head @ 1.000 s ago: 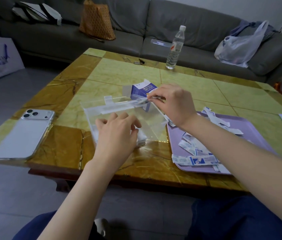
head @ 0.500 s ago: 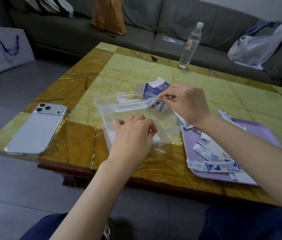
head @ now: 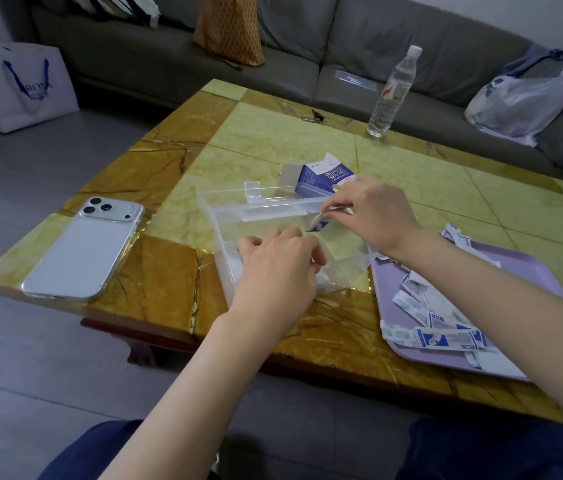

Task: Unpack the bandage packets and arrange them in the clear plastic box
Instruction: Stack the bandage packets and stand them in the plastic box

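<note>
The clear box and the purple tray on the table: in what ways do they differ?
The clear box is see-through with upright walls; the purple tray is opaque and shallow. Both hands are at the box, the right hand pinching a bandage packet over it, the left hand at its near side; the tray holds a loose pile of packets. Both rest on the table.

Item 1, the clear plastic box: transparent, rectangular, top open, standing upright on the desk near its front edge.

Item 2, one bandage packet: white with blue print. It hangs tilted over the box's far right part, its top end pinched in the right hand.

Item 3, loose packets: same print, lying scattered flat on the purple tray just right of the box.

Item 4, a blue-white carton: flap open, just behind the box.
</note>
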### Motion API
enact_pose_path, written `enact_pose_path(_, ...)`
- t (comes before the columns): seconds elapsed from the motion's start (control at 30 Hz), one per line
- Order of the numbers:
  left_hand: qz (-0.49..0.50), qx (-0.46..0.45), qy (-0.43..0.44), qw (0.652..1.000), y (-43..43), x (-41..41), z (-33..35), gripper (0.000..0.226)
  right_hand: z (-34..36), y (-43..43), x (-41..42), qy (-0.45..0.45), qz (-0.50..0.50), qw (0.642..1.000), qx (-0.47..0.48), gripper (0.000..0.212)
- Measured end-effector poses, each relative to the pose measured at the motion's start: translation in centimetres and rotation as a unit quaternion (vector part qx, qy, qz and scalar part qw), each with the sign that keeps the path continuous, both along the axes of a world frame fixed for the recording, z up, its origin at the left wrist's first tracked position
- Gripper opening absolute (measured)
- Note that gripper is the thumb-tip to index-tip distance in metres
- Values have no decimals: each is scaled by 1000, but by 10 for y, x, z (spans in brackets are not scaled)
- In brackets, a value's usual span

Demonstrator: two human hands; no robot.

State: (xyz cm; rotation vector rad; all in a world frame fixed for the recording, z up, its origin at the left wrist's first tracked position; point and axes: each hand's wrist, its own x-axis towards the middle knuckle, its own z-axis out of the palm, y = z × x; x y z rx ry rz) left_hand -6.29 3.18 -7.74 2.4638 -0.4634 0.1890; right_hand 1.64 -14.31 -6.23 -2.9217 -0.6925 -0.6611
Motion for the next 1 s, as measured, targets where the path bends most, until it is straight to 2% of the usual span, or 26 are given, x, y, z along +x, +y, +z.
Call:
enact_pose_path(0.1, -4, -3, 11, 1000, -1, 1, 0, 15, 0, 0, 2, -16, 7, 1000, -7, 11)
enact_pose_path(0.23, -2, 0, 12, 1000, -1, 2, -1, 15, -5, 0, 7, 134, -13, 985, -107, 16)
enact_pose_path(0.33, -1, 1, 12, 1000, -2, 1, 0, 15, 4, 8, 9, 197, -17, 965, -173, 18)
enact_pose_path(0.47, 2, 2, 17, 1000, -2, 2, -1, 15, 10, 21, 13, 297, 14, 920, -256, 16)
enact_pose_path(0.6, 3, -4, 17, 1000, -2, 3, -1, 16, 4, 24, 16, 323, 37, 894, -307, 9)
enact_pose_path(0.7, 4, -8, 15, 1000, -2, 4, -1, 17, 0, 26, 21, 363, 28, 872, -327, 30)
enact_pose_path(0.77, 4, -11, 15, 1000, -3, 5, -2, 17, 1, 29, 23, 431, 13, 844, -320, 20)
enact_pose_path(0.83, 4, -12, 12, 1000, -3, 5, -2, 16, 5, 32, 26, 472, -4, 815, -336, 30)
enact_pose_path(0.9, 3, -14, 11, 1000, -4, 5, -3, 16, 8, 34, 28, 456, -8, 808, -373, 31)
enact_pose_path(1.0, 4, -16, 8, 1000, -4, 5, -2, 18, 9, 35, 28, 385, 12, 826, -412, 36)
